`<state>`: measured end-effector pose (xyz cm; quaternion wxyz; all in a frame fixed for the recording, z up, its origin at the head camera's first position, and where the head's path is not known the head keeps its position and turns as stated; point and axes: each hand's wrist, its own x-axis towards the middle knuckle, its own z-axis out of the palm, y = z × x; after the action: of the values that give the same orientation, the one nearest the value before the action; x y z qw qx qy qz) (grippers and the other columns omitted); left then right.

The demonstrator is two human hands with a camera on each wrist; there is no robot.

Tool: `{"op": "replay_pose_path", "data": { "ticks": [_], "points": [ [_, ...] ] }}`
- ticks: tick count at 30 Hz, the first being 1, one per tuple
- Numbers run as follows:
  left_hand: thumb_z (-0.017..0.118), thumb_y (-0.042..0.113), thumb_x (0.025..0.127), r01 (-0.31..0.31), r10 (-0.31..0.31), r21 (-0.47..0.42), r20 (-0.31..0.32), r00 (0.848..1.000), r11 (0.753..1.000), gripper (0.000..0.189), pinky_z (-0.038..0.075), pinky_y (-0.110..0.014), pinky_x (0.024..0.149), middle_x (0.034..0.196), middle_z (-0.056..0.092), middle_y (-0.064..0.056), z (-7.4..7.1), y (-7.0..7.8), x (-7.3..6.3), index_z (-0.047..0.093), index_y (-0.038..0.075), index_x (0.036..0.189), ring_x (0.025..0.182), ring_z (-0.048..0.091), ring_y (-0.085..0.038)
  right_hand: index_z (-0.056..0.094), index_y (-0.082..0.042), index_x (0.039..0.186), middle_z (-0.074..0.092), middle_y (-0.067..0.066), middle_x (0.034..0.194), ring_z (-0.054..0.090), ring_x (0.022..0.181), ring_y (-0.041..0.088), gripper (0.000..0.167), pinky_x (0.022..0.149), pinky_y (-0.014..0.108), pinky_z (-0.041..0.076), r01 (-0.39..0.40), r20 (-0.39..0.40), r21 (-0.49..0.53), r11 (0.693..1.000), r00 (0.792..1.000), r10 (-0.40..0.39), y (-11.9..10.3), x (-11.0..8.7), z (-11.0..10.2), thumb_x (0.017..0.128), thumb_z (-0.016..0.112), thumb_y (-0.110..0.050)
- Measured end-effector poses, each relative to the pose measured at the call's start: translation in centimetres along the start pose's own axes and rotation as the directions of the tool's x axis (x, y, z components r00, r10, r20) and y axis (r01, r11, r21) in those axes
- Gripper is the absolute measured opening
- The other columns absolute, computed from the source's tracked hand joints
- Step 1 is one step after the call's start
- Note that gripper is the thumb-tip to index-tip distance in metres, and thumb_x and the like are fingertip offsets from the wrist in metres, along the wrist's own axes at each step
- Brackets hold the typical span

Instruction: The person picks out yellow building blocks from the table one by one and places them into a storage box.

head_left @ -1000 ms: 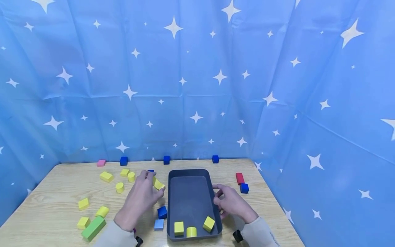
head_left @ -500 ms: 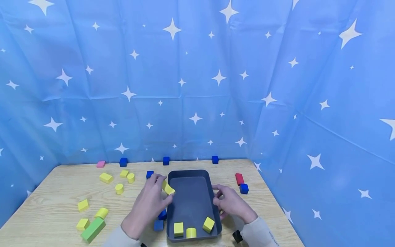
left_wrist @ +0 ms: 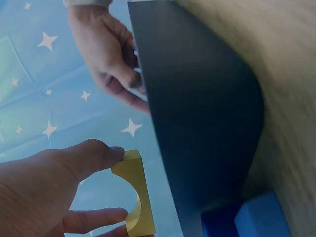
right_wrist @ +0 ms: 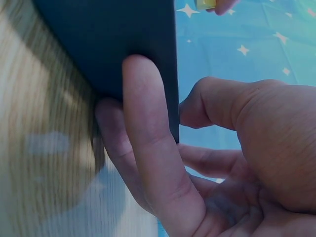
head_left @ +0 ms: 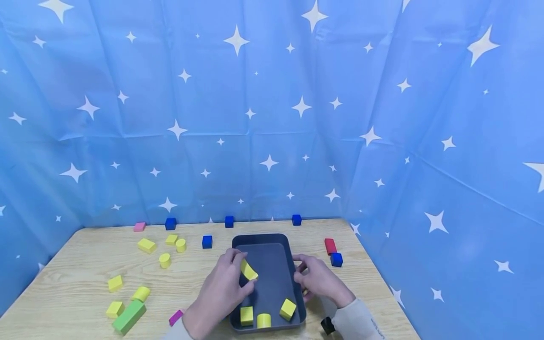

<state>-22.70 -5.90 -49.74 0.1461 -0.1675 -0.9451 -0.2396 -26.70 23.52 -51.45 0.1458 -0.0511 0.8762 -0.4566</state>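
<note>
My left hand (head_left: 223, 290) pinches a yellow arch block (head_left: 248, 270) between thumb and fingertips, above the left part of a dark grey tray (head_left: 267, 250). The block's round cut-out faces the palm in the left wrist view. At the tray's right side, my right hand (head_left: 318, 278) holds the wall, its fingers (right_wrist: 145, 103) against the outside and the thumb at the rim. Inside the tray's near end lie two yellow cubes, one at left (head_left: 246, 316) and one at right (head_left: 287, 309), with a yellow cylinder (head_left: 264, 321) between them.
Several yellow blocks and a green block (head_left: 129, 317) lie on the left of the wooden table (head_left: 63, 283). A magenta block (head_left: 175, 317) lies by the left wrist. Blue cubes (head_left: 207, 242) stand along the back; a red block (head_left: 330, 246) lies right. Blue blocks (left_wrist: 261, 217) sit beside the tray.
My left hand has carried the yellow arch block rightward from beside the tray to over its inside. A blue cube and the magenta block have come into view. The right hand stays put.
</note>
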Motion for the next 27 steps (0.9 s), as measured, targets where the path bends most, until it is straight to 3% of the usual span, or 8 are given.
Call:
{"op": "replay_pose_path", "data": {
  "ticks": [9, 15, 27],
  "points": [
    [0.102, 0.037, 0.092, -0.049, 0.054, -0.046, 0.108, 0.993, 0.998, 0.071, 0.073, -0.041, 0.094, 0.141, 0.071, -0.016, 0.9, 1.4, -0.2, 0.075, -0.001, 0.147, 0.117, 0.074, -0.027, 0.053, -0.002, 0.171, 0.072, 0.019, 0.124, 0.076, 0.081, 0.025, 0.063, 0.062, 0.043, 0.072, -0.001, 0.012, 0.014, 1.000, 1.000, 0.001, 0.0, 0.0, -0.1, 0.110, 0.068, -0.001],
    [0.099, 0.039, 0.095, -0.069, 0.077, -0.051, 0.184, 0.980, 0.996, 0.070, 0.072, -0.041, 0.098, 0.143, 0.072, -0.012, 1.5, 2.2, -0.3, 0.075, 0.003, 0.149, 0.116, 0.072, -0.025, 0.054, 0.000, 0.169, 0.072, 0.018, 0.122, 0.076, 0.078, 0.024, 0.060, 0.061, 0.043, 0.072, 0.032, 0.021, 0.008, 0.999, 0.999, -0.032, 0.2, 0.1, -0.2, 0.110, 0.067, -0.002],
    [0.098, 0.044, 0.096, -0.130, 0.125, 0.002, 0.272, 0.954, 0.992, 0.072, 0.071, -0.045, 0.101, 0.148, 0.073, -0.010, 2.6, 2.6, -0.2, 0.073, 0.008, 0.153, 0.123, 0.074, -0.027, 0.055, -0.001, 0.169, 0.071, 0.018, 0.123, 0.076, 0.079, 0.025, 0.059, 0.061, 0.044, 0.072, 0.022, 0.030, 0.029, 0.999, 0.999, -0.023, 0.3, 0.2, -0.2, 0.111, 0.067, -0.002]
  ]
}}
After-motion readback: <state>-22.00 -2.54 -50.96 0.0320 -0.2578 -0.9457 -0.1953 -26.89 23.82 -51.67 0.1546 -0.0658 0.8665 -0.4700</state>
